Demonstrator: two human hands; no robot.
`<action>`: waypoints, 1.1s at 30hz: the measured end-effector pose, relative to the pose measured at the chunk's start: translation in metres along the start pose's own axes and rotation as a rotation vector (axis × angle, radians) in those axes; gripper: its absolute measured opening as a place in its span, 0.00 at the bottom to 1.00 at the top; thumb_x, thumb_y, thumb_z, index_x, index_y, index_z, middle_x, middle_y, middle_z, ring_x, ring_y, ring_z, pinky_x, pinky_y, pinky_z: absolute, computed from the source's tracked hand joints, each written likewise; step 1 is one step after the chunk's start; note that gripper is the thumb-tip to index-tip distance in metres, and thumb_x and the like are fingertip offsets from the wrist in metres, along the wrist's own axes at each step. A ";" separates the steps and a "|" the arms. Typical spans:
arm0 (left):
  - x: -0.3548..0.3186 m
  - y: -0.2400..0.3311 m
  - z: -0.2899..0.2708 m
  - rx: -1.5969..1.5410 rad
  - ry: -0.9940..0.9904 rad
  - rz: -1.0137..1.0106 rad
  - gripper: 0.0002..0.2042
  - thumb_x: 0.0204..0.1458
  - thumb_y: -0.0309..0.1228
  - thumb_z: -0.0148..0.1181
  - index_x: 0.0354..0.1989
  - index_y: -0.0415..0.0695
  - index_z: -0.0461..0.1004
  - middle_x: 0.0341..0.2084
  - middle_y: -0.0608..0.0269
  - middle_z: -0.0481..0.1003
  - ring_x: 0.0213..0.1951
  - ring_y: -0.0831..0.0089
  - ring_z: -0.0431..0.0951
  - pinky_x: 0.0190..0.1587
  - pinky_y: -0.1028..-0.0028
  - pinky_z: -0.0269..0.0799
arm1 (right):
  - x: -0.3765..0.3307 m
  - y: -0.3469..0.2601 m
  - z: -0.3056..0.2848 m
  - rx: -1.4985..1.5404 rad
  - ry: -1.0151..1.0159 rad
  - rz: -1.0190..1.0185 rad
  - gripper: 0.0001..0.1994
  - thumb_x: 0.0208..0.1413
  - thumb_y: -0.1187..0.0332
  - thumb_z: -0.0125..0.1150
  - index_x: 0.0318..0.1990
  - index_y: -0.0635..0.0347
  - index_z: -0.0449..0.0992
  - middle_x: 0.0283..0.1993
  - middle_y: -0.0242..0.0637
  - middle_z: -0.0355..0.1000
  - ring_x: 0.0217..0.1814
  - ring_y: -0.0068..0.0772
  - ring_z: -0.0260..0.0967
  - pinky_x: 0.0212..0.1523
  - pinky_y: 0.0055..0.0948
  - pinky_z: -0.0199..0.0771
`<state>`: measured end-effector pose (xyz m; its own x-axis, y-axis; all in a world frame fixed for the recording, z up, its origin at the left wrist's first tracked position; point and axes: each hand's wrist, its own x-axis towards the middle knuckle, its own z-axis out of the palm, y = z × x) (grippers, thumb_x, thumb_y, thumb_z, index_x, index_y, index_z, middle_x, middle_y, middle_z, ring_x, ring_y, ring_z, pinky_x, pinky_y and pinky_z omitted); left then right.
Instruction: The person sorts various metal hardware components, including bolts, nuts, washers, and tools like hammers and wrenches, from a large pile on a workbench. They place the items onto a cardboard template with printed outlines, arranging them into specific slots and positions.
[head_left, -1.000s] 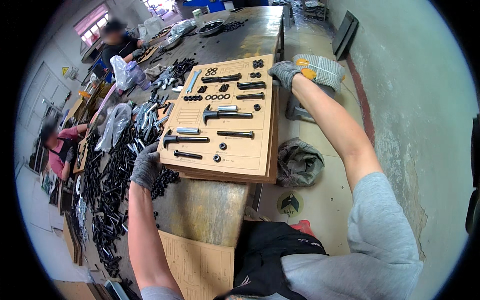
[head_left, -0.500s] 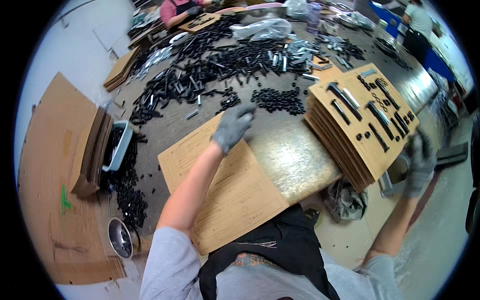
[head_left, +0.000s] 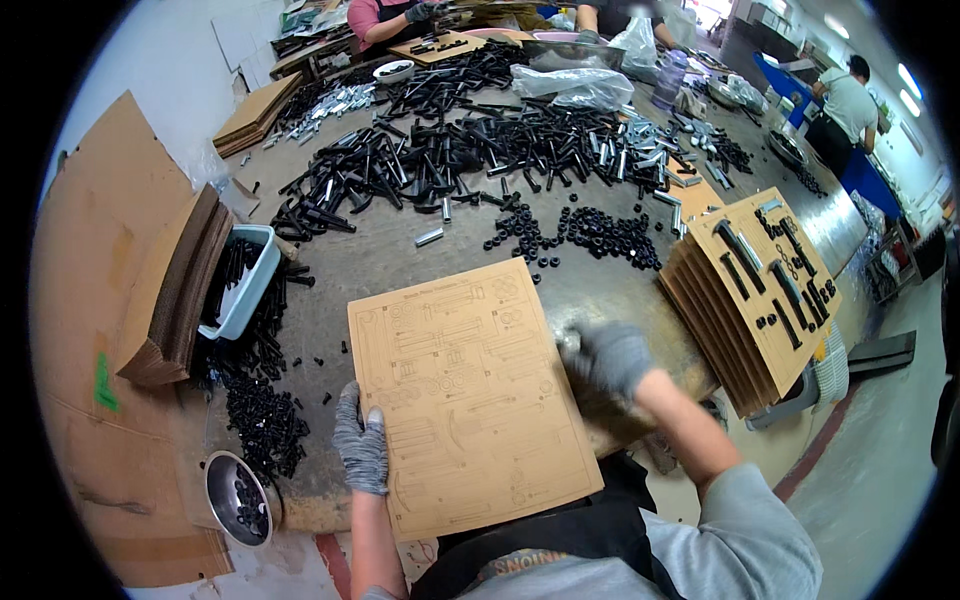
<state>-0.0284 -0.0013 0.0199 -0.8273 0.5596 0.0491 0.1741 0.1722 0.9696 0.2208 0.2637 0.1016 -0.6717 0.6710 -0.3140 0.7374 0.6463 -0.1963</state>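
A brown cardboard sheet (head_left: 470,400) printed with outline drawings of hardware lies in front of me on the metal table. My left hand (head_left: 360,442), in a grey knit glove, grips its left edge, with the thumb near the sheet's face. Just off the sheet's right edge is my right hand (head_left: 612,358), also gloved. Motion smears its fingers, so whether it holds anything is unclear. To the right, a stack of cardboard sheets (head_left: 722,335) carries black bolts, nuts and silver sleeves laid out on its top sheet (head_left: 745,262).
Black bolts (head_left: 400,165) heap across the table's far side, with black nuts (head_left: 610,235) nearer. On the left are stacked cardboard (head_left: 170,290), a pale blue bin (head_left: 248,285), small black screws (head_left: 262,420) and a metal bowl (head_left: 225,500). Other people work beyond.
My left hand has moved from the sheet's far edge to its left edge. My right hand has left the loaded stack and come across to the sheet, which now sits straighter before me.
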 end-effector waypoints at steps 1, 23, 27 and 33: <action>-0.001 -0.004 0.000 0.008 0.046 -0.043 0.23 0.53 0.19 0.55 0.59 0.34 0.63 0.57 0.51 0.67 0.58 0.63 0.67 0.61 0.68 0.61 | 0.032 0.006 -0.004 0.077 0.207 -0.033 0.18 0.59 0.52 0.46 0.49 0.51 0.71 0.37 0.47 0.76 0.42 0.47 0.75 0.42 0.43 0.73; -0.031 0.011 0.019 0.513 -0.026 0.161 0.24 0.46 0.21 0.54 0.56 0.37 0.69 0.57 0.47 0.65 0.61 0.54 0.63 0.66 0.63 0.53 | 0.273 0.001 -0.062 -0.129 0.483 -0.145 0.13 0.44 0.65 0.60 0.39 0.55 0.79 0.37 0.47 0.77 0.41 0.49 0.75 0.43 0.42 0.75; -0.035 0.018 0.011 0.623 0.001 0.148 0.25 0.45 0.22 0.55 0.57 0.40 0.68 0.59 0.49 0.66 0.63 0.56 0.62 0.66 0.62 0.54 | 0.196 -0.047 -0.044 0.204 0.520 -0.418 0.10 0.44 0.66 0.62 0.35 0.58 0.77 0.34 0.46 0.76 0.37 0.49 0.74 0.39 0.41 0.74; -0.030 0.002 0.017 0.649 -0.015 0.204 0.26 0.46 0.24 0.55 0.58 0.44 0.68 0.59 0.54 0.67 0.62 0.60 0.63 0.66 0.64 0.54 | 0.071 -0.101 0.028 0.107 0.229 -0.526 0.07 0.46 0.65 0.59 0.30 0.57 0.75 0.27 0.48 0.73 0.30 0.52 0.73 0.30 0.46 0.72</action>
<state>0.0060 -0.0035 0.0166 -0.7375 0.6426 0.2080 0.6149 0.5114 0.6003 0.1004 0.2355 0.0729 -0.9389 0.3393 0.0579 0.2959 0.8815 -0.3679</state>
